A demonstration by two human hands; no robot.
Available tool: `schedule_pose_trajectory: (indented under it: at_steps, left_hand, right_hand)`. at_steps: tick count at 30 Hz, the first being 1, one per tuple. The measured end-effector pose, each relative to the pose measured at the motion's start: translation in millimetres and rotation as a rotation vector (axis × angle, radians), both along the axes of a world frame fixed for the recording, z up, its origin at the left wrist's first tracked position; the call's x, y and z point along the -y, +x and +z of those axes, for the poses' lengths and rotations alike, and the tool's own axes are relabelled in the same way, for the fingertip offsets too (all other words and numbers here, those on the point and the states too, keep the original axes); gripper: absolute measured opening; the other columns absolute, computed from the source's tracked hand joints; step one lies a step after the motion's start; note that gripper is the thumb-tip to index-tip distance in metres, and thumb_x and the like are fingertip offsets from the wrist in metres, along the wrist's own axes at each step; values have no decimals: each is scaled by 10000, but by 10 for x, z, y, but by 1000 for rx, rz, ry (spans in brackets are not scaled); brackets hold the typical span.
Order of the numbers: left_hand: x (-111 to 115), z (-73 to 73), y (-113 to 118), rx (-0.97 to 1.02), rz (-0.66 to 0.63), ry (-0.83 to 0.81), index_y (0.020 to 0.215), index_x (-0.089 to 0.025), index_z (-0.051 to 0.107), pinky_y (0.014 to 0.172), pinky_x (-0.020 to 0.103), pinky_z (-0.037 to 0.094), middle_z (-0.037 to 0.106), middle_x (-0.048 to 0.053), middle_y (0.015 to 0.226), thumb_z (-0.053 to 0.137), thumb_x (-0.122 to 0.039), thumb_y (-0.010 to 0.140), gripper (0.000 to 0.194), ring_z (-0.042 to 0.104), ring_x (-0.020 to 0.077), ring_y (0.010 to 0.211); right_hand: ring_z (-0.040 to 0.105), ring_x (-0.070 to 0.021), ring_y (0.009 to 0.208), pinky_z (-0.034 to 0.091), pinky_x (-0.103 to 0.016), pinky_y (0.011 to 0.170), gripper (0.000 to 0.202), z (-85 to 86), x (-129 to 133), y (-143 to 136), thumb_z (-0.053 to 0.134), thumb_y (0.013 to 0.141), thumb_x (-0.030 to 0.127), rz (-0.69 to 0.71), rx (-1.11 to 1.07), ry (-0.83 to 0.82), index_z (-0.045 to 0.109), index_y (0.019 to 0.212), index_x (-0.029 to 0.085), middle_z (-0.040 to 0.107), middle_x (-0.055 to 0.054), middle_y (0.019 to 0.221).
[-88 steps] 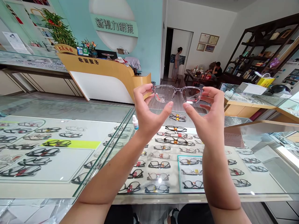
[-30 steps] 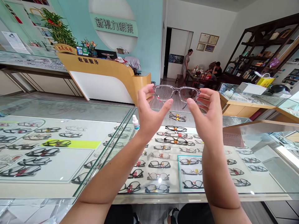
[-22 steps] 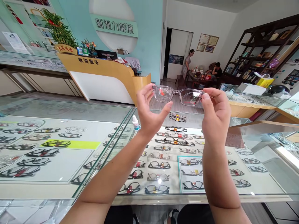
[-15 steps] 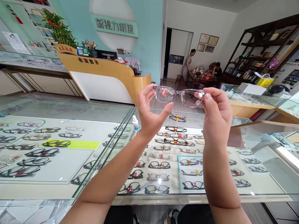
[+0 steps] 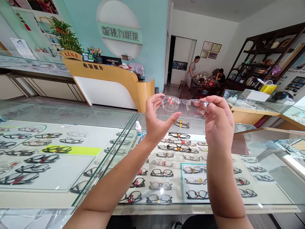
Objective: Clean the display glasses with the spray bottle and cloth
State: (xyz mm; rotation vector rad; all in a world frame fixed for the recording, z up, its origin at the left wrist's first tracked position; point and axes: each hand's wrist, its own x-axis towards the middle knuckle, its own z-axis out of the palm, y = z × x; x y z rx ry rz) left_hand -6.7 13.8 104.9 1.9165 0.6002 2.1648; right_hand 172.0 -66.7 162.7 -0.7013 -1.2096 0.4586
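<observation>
A pair of clear-framed eyeglasses (image 5: 183, 101) is held up above the glass display case, lenses facing me. My left hand (image 5: 156, 116) grips its left end with the fingers, the thumb spread away below the lens. At the right end, my right hand (image 5: 219, 117) pinches the frame between thumb and fingers. A red mark shows on the left lens. Below, rows of eyeglasses (image 5: 162, 172) lie inside the case. On the glass to the left of my left wrist stands a small white spray bottle (image 5: 138, 128).
A second glass case (image 5: 47, 111) with more eyeglasses adjoins on the left. Beyond stands a wooden cashier counter (image 5: 111, 71). Two people (image 5: 190, 71) are at a table at the back. A white box (image 5: 254, 94) sits on the right-hand case, near a dark shelf (image 5: 264, 57).
The eyeglasses and both hands sit slightly lower in view, as does the background, as my head tilts up a little. Both hands keep their hold.
</observation>
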Motion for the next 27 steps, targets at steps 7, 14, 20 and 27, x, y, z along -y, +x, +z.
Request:
schedule_pose_trajectory:
  at_steps: [7, 14, 20, 27]
  left_hand:
    - [20, 98, -106, -87, 135, 79, 1478, -293, 550, 1073, 477, 625, 654, 119, 1423, 921, -483, 893, 718, 708, 287, 1280]
    - [156, 246, -181, -261, 249, 227, 1468, -266, 552, 1001, 455, 649, 689, 125, 1407, 924, -365, 873, 709, 707, 293, 1259]
    - [212, 288, -207, -313, 234, 234, 1461, -270, 551, 1003, 466, 657, 691, 127, 1398, 935, -343, 856, 721, 704, 302, 1262]
    - [225, 232, -183, -249, 46, 85, 1520, -293, 489, 992, 428, 655, 652, 114, 1454, 929, -327, 852, 801, 730, 276, 1250]
  right_hand:
    - [711, -287, 1254, 543, -516, 1140, 185, 28, 72, 23, 639, 978, 331, -233, 144, 35, 702, 1146, 288, 760, -83, 1231]
    - [706, -280, 1177, 529, -509, 1092, 92, 70, 144, -4, 703, 1004, 303, -223, 542, -9, 795, 1003, 296, 774, -62, 1153]
    - [717, -271, 1125, 527, -503, 1063, 124, 49, 117, 3, 709, 1022, 310, -169, 577, -40, 801, 943, 286, 783, -58, 1126]
    - [711, -255, 1129, 547, -472, 1059, 168, 74, 117, 59, 703, 1044, 365, -16, 576, -113, 810, 955, 273, 775, -66, 1144]
